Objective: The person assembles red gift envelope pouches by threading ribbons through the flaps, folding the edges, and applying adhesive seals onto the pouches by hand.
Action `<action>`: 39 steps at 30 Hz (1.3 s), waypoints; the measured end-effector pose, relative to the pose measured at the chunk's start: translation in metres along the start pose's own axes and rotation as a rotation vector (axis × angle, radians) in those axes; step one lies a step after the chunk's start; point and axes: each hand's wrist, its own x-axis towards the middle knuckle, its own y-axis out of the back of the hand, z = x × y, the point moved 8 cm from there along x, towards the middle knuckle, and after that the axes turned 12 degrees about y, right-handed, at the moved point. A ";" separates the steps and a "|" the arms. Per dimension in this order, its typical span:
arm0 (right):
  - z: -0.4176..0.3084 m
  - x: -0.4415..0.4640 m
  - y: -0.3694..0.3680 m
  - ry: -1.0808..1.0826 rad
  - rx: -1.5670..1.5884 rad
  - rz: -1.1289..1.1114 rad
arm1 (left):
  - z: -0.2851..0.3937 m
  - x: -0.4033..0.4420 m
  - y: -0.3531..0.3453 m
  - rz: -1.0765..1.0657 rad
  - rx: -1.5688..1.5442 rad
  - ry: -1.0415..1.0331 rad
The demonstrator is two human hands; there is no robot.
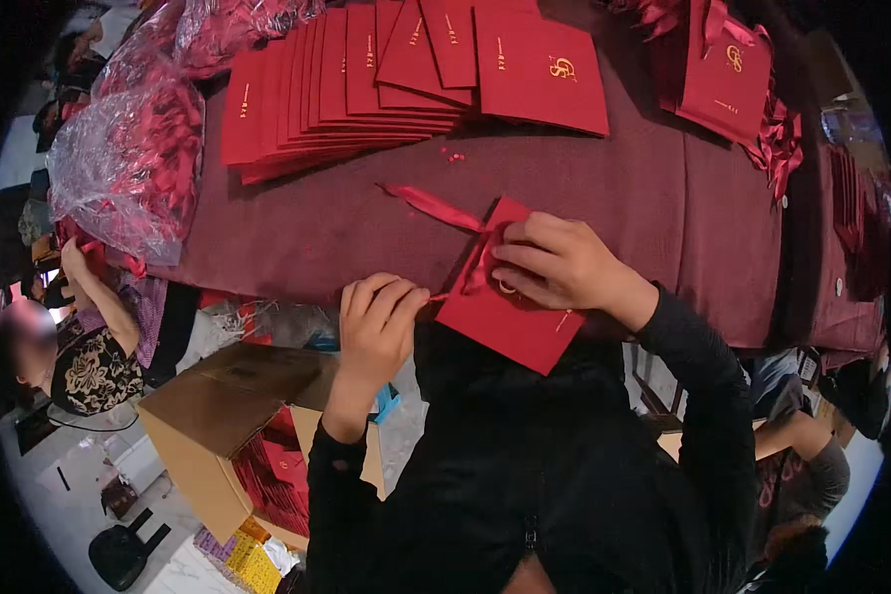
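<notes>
A flat red paper bag [517, 325] with gold print lies tilted at the near edge of the table, partly over my lap. A shiny red ribbon [434, 207] crosses its upper part, and one tail stretches away over the cloth. My left hand [378, 322] is closed at the bag's left side, pinching the other ribbon end between thumb and forefinger. From the right, my right hand [564, 262] rests over the bag, its fingers curled onto the ribbon near the middle. Those fingers cover part of the gold logo.
Overlapping red bags [327, 84] fan out along the table's far side. Clear plastic [129, 163] wraps red ribbons at left. More ribboned bags [728, 84] lie at right. Below stands a cardboard box [193, 445] holding red bags. Another person [94, 356] sits at left.
</notes>
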 end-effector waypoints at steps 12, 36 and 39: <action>-0.012 0.005 -0.007 0.109 -0.196 -0.143 | -0.007 0.034 0.016 -0.038 0.082 -0.139; -0.012 0.003 -0.002 0.083 -0.251 -0.065 | -0.016 0.102 -0.025 -0.133 0.044 -0.109; -0.014 0.003 0.002 0.064 -0.327 -0.061 | -0.018 0.106 -0.025 -0.044 -0.005 -0.119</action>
